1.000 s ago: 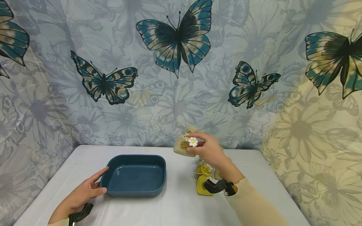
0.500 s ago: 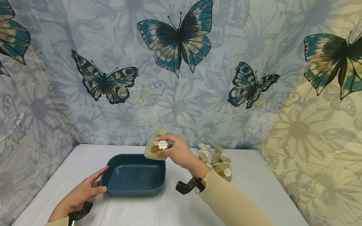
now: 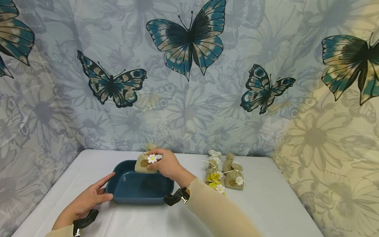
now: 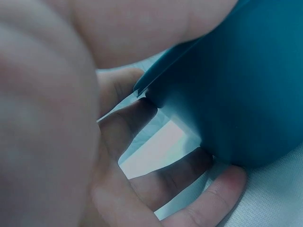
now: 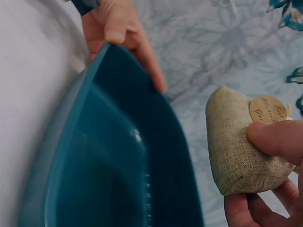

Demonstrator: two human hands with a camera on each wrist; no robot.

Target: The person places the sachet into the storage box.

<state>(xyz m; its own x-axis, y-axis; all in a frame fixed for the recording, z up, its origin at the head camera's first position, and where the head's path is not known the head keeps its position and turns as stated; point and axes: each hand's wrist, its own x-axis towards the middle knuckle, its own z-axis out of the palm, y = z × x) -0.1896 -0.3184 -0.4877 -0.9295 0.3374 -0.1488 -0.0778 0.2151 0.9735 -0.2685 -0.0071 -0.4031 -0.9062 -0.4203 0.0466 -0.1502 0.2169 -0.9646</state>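
Note:
My right hand pinches a small beige burlap sachet with a white daisy and a tied neck. The sachet is over the back part of a blue rectangular dish. In the right wrist view, my thumb presses the sachet beside a round handwritten tag, with fingers beneath it. My left hand touches the dish's left end, its thumb and index finger spread along the side. Fingertips meet the dish's outer wall in the left wrist view.
Several more sachets stand on the right of the white-clothed table: beige ones, a white-topped one, and ones with yellow. A butterfly-patterned cloth hangs behind the table.
My right hand has carried the beige sachet leftward from near the other sachets to over the dish, lowering it slightly. The left hand has stayed at the dish's left end.

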